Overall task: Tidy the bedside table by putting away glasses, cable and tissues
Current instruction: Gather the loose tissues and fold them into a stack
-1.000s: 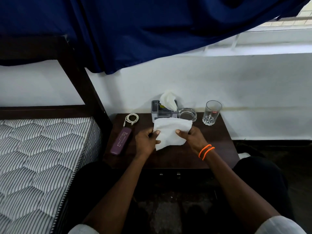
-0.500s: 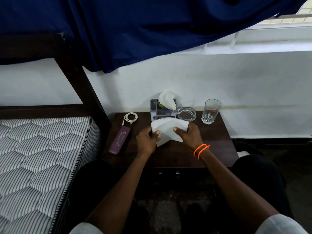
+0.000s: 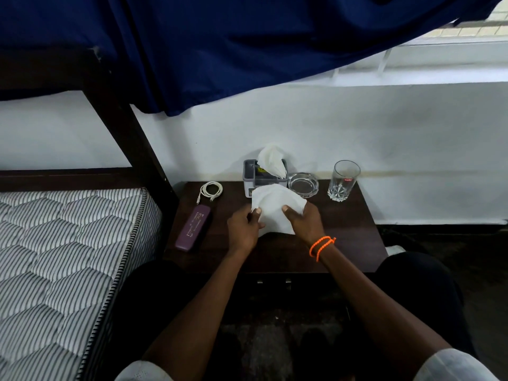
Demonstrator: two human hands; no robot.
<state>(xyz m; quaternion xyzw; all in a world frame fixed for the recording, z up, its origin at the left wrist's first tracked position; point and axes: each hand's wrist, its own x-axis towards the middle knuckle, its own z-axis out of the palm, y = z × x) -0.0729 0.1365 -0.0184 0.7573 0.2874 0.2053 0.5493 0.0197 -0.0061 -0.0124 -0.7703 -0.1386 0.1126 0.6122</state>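
A white tissue (image 3: pixel 273 209) is held over the middle of the dark bedside table (image 3: pixel 343 237). My left hand (image 3: pixel 243 229) pinches its left edge and my right hand (image 3: pixel 305 222) pinches its right side. Behind it stands a grey tissue box (image 3: pixel 251 177) with another tissue (image 3: pixel 270 158) sticking out of the top. A coiled white cable (image 3: pixel 210 189) lies at the back left of the table. In front of the cable lies a closed purple glasses case (image 3: pixel 193 228).
A glass ashtray (image 3: pixel 303 185) and a drinking glass (image 3: pixel 344 180) stand at the back right of the table. A striped mattress (image 3: pixel 63 243) and a dark bed post (image 3: pixel 129 127) border the table on the left. A blue curtain (image 3: pixel 220 45) hangs above.
Both hands have drawn closer together, and the flat tissue has bunched and curved upward between them.
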